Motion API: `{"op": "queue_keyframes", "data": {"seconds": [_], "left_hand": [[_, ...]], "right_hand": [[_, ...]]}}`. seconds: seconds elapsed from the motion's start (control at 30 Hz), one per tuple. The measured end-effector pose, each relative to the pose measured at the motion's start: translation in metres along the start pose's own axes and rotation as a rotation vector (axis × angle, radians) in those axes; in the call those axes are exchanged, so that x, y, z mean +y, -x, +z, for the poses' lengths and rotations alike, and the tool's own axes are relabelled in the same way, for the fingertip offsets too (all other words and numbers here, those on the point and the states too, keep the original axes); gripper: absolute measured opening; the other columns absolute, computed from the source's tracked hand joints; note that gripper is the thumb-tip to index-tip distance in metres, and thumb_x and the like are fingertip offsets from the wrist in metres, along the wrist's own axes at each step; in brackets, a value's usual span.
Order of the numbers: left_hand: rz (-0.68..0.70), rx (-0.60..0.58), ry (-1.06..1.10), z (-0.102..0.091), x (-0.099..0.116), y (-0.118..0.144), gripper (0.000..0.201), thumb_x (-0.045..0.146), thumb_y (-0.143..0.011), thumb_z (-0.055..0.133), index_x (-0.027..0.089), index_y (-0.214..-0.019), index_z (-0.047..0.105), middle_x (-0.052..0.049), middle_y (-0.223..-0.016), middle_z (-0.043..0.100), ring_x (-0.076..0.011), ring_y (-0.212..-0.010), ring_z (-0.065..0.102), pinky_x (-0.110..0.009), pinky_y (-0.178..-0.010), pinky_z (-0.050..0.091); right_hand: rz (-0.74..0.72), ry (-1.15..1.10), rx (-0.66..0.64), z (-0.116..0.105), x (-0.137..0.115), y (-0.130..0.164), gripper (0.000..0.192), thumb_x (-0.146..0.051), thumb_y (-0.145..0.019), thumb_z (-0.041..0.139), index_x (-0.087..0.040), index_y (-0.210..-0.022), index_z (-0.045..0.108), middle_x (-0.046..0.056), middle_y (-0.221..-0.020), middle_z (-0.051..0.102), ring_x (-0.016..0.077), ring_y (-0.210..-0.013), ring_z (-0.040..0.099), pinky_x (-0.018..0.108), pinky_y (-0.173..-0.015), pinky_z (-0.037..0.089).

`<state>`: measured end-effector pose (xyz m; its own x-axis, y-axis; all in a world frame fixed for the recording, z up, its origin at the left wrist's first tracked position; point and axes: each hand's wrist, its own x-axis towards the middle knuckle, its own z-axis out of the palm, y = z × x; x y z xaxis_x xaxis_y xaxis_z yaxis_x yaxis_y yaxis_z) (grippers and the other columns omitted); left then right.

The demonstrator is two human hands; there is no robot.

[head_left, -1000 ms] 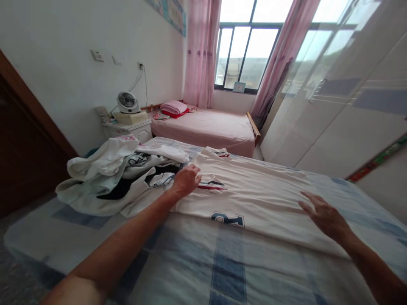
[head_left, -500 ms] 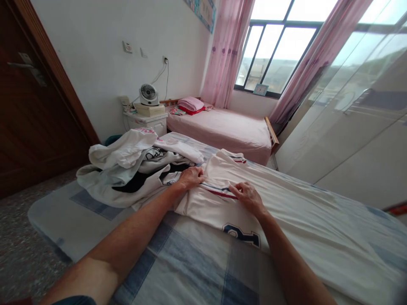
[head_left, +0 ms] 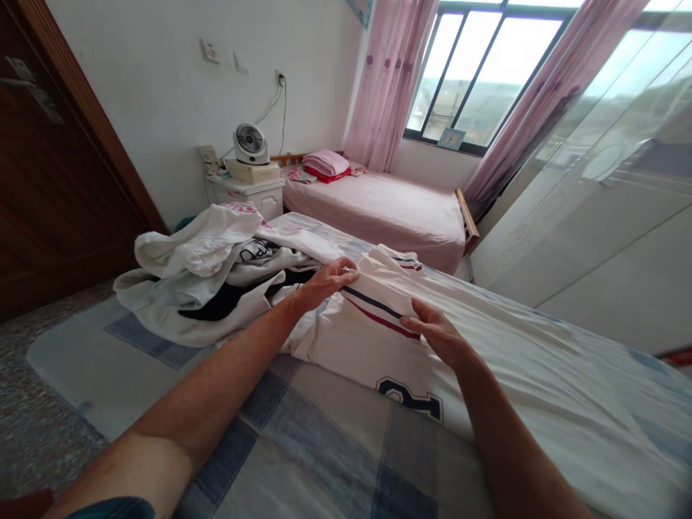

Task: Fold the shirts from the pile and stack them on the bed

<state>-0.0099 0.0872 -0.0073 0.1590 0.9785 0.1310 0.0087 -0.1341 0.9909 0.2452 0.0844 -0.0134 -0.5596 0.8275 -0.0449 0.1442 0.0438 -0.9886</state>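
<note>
- The right hand [head_left: 435,333], spread open well apart from the striped cuff [head_left: 378,303] 1 second ago, now grasps its right end
- The left hand [head_left: 331,281] now holds the cuff's left corner raised
- The cuff, lying flatter on the white shirt [head_left: 346,349] 0.5 seconds ago, now stands lifted and stretched between the 2 hands, showing more fabric
- The view has swung left since 1 second ago, bringing in the door handle [head_left: 19,83]
</note>
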Motion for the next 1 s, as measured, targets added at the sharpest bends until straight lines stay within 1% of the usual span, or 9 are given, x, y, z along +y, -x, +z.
{"op": "queue_keyframes", "data": {"seconds": [0.07, 0.13, 0.3, 0.53, 0.63, 0.73, 0.8, 0.87, 1.0], "left_hand": [[0.026, -0.031, 0.047, 0.001, 0.002, 0.001, 0.027, 0.037, -0.074, 0.063, 0.016, -0.087, 0.052, 0.006, -0.063, 0.051, -0.0066, -0.055, 0.044, -0.019, -0.054, 0.031], [0.05, -0.06, 0.08, 0.001, 0.003, 0.001, 0.03, 0.037, -0.074, 0.065, 0.014, -0.092, 0.055, 0.004, -0.069, 0.056, -0.0081, -0.061, 0.049, -0.02, -0.059, 0.036], [0.09, -0.079, 0.106, 0.001, 0.0, -0.001, 0.033, 0.035, -0.075, 0.066, 0.013, -0.098, 0.062, 0.0, -0.08, 0.063, -0.0119, -0.075, 0.056, -0.024, -0.073, 0.041], [0.127, -0.08, 0.08, 0.001, 0.002, -0.001, 0.033, 0.035, -0.075, 0.065, 0.012, -0.099, 0.066, -0.001, -0.083, 0.065, -0.0127, -0.078, 0.056, -0.024, -0.077, 0.041], [0.135, -0.056, 0.031, 0.002, 0.005, 0.001, 0.034, 0.037, -0.075, 0.065, 0.012, -0.098, 0.067, -0.002, -0.085, 0.065, -0.0134, -0.08, 0.056, -0.024, -0.078, 0.041], [0.143, -0.045, -0.003, 0.003, 0.005, 0.001, 0.036, 0.038, -0.075, 0.063, 0.012, -0.1, 0.067, -0.003, -0.086, 0.065, -0.0139, -0.079, 0.055, -0.025, -0.077, 0.042], [0.157, -0.041, -0.016, 0.002, 0.002, -0.001, 0.036, 0.038, -0.075, 0.063, 0.012, -0.1, 0.067, -0.003, -0.086, 0.065, -0.0139, -0.079, 0.055, -0.026, -0.077, 0.042], [0.176, -0.021, -0.059, 0.001, -0.002, -0.004, 0.034, 0.035, -0.075, 0.063, 0.012, -0.099, 0.068, -0.004, -0.088, 0.066, -0.0142, -0.08, 0.056, -0.026, -0.076, 0.043], [0.203, 0.035, -0.163, 0.001, -0.004, -0.007, 0.029, 0.029, -0.074, 0.063, 0.012, -0.095, 0.07, -0.004, -0.086, 0.067, -0.0139, -0.079, 0.057, -0.025, -0.075, 0.045]], "right_hand": [[0.027, 0.02, -0.049, -0.001, -0.002, 0.002, 0.049, -0.047, -0.069, 0.07, -0.022, -0.111, 0.062, 0.001, -0.097, 0.068, 0.0167, -0.078, 0.06, 0.026, -0.063, 0.045], [0.044, 0.029, -0.03, -0.002, -0.004, 0.004, 0.049, -0.048, -0.066, 0.072, -0.022, -0.106, 0.063, 0.0, -0.089, 0.068, 0.0156, -0.071, 0.059, 0.025, -0.058, 0.044], [0.049, 0.043, 0.058, -0.004, -0.009, 0.009, 0.047, -0.055, -0.063, 0.072, -0.024, -0.097, 0.064, 0.001, -0.081, 0.066, 0.0201, -0.076, 0.061, 0.03, -0.062, 0.048], [0.054, 0.076, -0.006, -0.007, -0.009, 0.011, 0.045, -0.051, -0.067, 0.07, -0.025, -0.103, 0.063, 0.003, -0.093, 0.067, 0.0227, -0.089, 0.062, 0.033, -0.073, 0.05], [0.041, 0.081, -0.011, -0.008, -0.009, 0.011, 0.049, -0.047, -0.068, 0.069, -0.025, -0.112, 0.061, 0.005, -0.103, 0.067, 0.0239, -0.096, 0.061, 0.034, -0.078, 0.05], [0.032, 0.006, -0.042, -0.009, -0.008, 0.01, 0.054, -0.045, -0.069, 0.07, -0.024, -0.117, 0.059, 0.004, -0.106, 0.067, 0.0219, -0.094, 0.061, 0.033, -0.078, 0.049], [0.029, -0.048, -0.001, -0.011, -0.005, 0.008, 0.051, -0.043, -0.067, 0.072, -0.021, -0.112, 0.061, 0.003, -0.102, 0.067, 0.019, -0.086, 0.062, 0.031, -0.076, 0.049], [0.016, -0.047, 0.093, -0.013, -0.001, 0.004, 0.047, -0.04, -0.064, 0.074, -0.02, -0.105, 0.061, 0.002, -0.095, 0.067, 0.0162, -0.077, 0.061, 0.03, -0.072, 0.048], [-0.048, 0.197, 0.341, -0.015, 0.003, -0.003, 0.028, -0.038, -0.066, 0.07, -0.02, -0.086, 0.06, -0.004, -0.068, 0.06, 0.0127, -0.06, 0.052, 0.027, -0.059, 0.042]]}}
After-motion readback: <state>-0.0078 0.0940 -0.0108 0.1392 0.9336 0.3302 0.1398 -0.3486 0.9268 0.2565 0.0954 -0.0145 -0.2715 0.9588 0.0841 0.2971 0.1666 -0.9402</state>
